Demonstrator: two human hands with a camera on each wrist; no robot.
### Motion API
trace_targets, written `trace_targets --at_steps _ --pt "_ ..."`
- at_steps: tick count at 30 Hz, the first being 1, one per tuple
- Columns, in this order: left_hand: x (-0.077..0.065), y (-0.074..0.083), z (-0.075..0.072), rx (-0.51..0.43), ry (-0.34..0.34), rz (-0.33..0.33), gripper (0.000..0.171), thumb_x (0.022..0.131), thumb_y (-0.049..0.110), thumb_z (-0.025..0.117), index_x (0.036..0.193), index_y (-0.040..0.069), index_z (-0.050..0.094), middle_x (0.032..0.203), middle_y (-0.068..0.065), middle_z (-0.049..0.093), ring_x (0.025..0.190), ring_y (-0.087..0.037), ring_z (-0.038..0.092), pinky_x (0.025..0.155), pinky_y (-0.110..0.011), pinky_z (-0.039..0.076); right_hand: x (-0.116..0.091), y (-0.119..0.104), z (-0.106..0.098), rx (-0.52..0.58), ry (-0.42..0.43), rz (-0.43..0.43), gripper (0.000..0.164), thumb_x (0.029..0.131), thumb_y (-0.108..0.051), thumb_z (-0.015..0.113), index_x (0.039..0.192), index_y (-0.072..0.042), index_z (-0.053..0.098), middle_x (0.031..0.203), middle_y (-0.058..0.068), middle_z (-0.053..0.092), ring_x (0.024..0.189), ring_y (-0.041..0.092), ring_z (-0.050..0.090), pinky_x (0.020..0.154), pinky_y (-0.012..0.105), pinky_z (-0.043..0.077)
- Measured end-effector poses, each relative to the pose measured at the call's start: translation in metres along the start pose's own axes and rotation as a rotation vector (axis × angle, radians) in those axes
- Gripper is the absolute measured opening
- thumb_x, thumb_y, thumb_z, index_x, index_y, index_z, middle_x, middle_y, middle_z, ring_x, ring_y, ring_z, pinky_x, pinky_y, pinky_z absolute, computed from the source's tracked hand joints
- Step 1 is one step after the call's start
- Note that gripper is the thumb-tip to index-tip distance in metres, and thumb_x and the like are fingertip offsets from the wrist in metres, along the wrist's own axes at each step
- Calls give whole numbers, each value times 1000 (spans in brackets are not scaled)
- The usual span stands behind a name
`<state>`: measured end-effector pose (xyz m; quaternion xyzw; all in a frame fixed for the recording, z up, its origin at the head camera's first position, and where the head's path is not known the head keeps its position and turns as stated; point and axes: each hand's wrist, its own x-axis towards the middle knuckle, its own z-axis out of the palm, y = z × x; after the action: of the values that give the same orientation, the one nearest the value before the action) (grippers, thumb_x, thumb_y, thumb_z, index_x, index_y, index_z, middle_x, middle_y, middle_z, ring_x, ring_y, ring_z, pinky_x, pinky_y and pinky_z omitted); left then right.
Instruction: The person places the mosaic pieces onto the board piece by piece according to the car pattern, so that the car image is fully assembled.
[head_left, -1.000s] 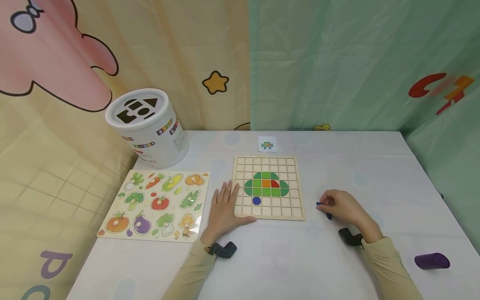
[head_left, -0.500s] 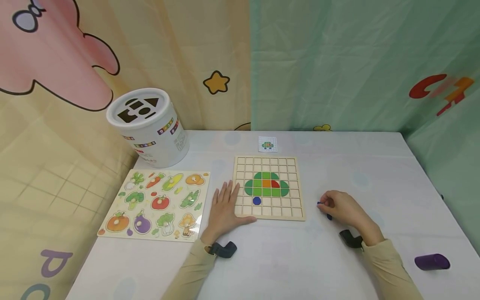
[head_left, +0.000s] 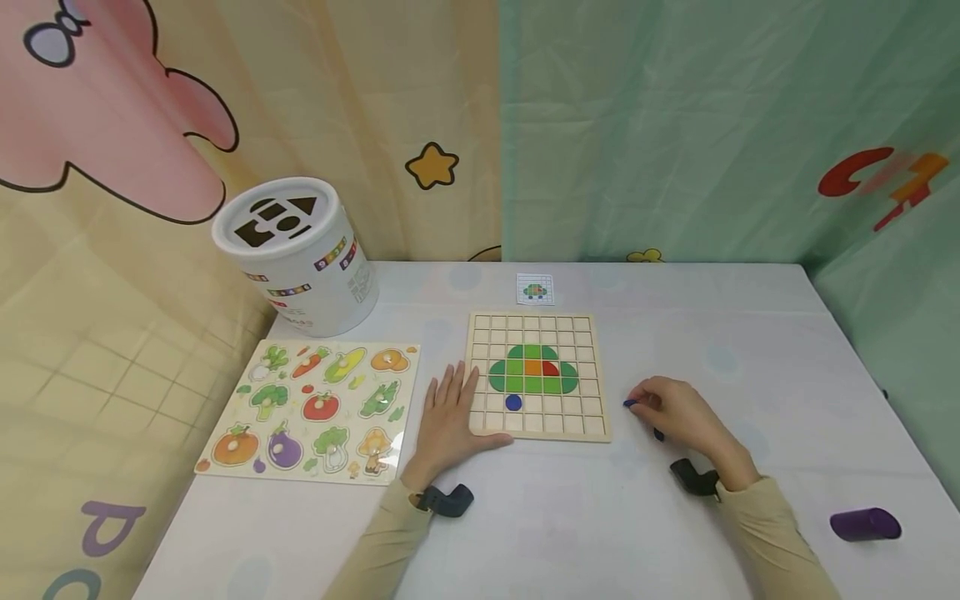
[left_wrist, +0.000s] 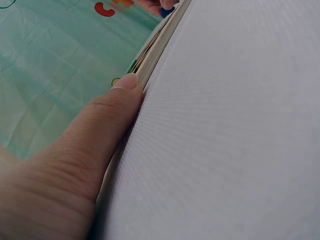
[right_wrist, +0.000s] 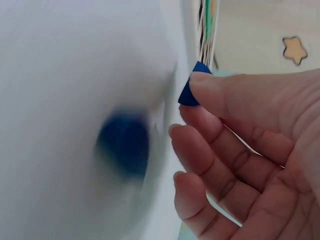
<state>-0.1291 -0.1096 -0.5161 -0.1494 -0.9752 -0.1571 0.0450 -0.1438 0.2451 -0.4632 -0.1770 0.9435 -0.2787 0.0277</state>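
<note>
My right hand (head_left: 681,415) pinches a small blue fan-shaped piece (right_wrist: 187,95) between thumb and index finger, just off the board's right side. The other fingers are loosely bent. A second blue piece (head_left: 658,434) lies on the table below that hand, blurred in the right wrist view. My left hand (head_left: 444,417) spreads along the left edge of a wooden grid board (head_left: 592,427), its thumb (left_wrist: 107,110) against the front edge. On the board, green, orange and red pieces (head_left: 533,383) form a car-like shape, with a blue disc (head_left: 513,402) under its left part.
A small pattern card (head_left: 535,289) lies behind the board. To the left are a vegetable puzzle board (head_left: 300,421) and a white bucket (head_left: 322,287) with shaped holes in its lid. A purple cylinder (head_left: 865,524) lies at the front right.
My right hand has shifted slightly left toward the board with the blue piece in its fingers. The other blue piece stays on the table. The left hand has not moved.
</note>
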Motion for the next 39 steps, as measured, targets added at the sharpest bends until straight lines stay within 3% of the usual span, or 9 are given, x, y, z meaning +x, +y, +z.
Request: trace_targets --at_steps 6,10,21,28,39 --pt "0 1 0 -6 -1 -4 117 66 79 60 152 10 20 157 -13 12 143 -28 4 114 -44 0 15 -19 15 90 -5 -139 7 83 -3 70 89 -6 70 78 -6 61 66 9 52 57 27 46" --pt "0 2 0 -8 -1 -3 117 66 79 61 152 10 20 157 -13 12 143 -29 5 114 -44 0 25 -32 26 136 -23 -176 8 84 -3 70 91 -7 71 80 -7 61 65 7 51 56 25 45" --pt "0 2 -1 -16 -17 -11 117 66 79 60 152 11 19 157 -12 11 143 -27 3 114 -43 -2 46 -61 45 88 -46 -137 5 84 -11 73 88 -9 73 74 -9 61 59 8 46 53 26 41" --pt "0 2 0 -21 -25 -16 118 66 80 59 152 11 18 157 -12 9 143 -26 0 114 -42 -3 52 -66 49 88 -58 -97 7 84 -14 73 86 -8 72 74 -8 62 64 7 51 58 27 44" --pt "0 2 -2 -20 -19 -20 118 66 79 60 152 11 19 157 -12 10 143 -27 1 114 -43 -2 53 -67 50 94 -59 -88 9 79 -14 78 83 -11 70 70 -8 57 61 10 47 55 27 41"
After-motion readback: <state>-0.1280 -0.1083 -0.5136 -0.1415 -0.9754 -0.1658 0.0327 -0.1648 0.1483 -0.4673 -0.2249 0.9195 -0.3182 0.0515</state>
